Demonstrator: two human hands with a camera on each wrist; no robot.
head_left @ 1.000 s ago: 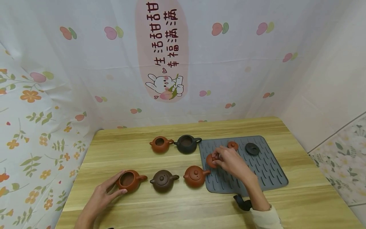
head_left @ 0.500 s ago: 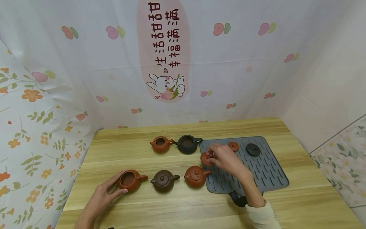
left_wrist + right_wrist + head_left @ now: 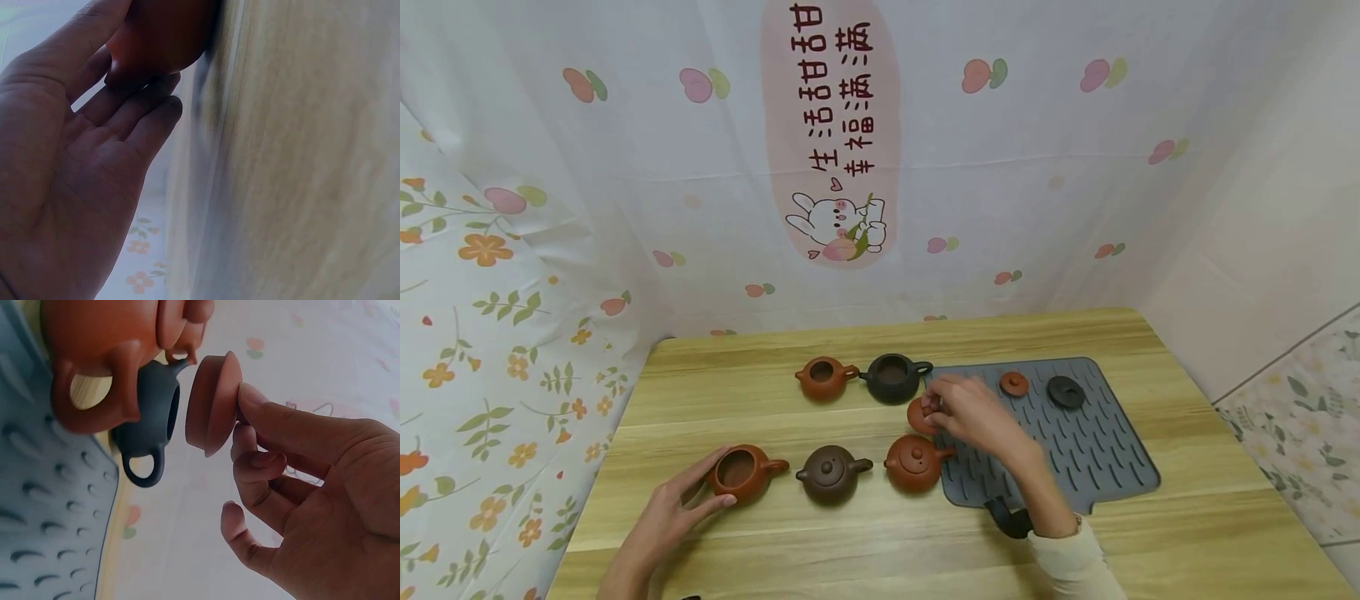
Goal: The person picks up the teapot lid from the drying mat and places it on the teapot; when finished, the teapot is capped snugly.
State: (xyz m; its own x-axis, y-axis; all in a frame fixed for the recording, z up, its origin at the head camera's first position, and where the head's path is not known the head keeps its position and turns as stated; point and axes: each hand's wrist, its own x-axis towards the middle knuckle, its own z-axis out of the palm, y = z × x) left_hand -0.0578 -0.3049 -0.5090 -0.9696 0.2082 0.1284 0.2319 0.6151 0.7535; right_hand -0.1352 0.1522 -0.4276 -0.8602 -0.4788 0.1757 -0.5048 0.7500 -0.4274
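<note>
My left hand (image 3: 662, 521) grips a lidless reddish clay teapot (image 3: 758, 479), thumb at its near side and fingers round its left. Part of that teapot (image 3: 165, 34) shows at the top of the left wrist view. With thumb and fingertips, my right hand (image 3: 976, 412) pinches a reddish teapot lid (image 3: 212, 403) by its knob. The lid is held up in the air over the mat's left edge, just behind a lidded red teapot (image 3: 912, 473). To the left of that one stands a lidded dark brown teapot (image 3: 827, 487).
Behind these stand a small lidless orange teapot (image 3: 822, 387) and a lidless black teapot (image 3: 892, 388). On the grey ridged mat (image 3: 1097, 450) lie a small orange lid (image 3: 1014, 384) and a black lid (image 3: 1066, 392). A patterned curtain (image 3: 1000, 208) hangs behind the wooden table (image 3: 820, 554).
My right hand has moved left with the lid, from over the mat toward its left edge. The left hand and its teapot have stayed in place.
</note>
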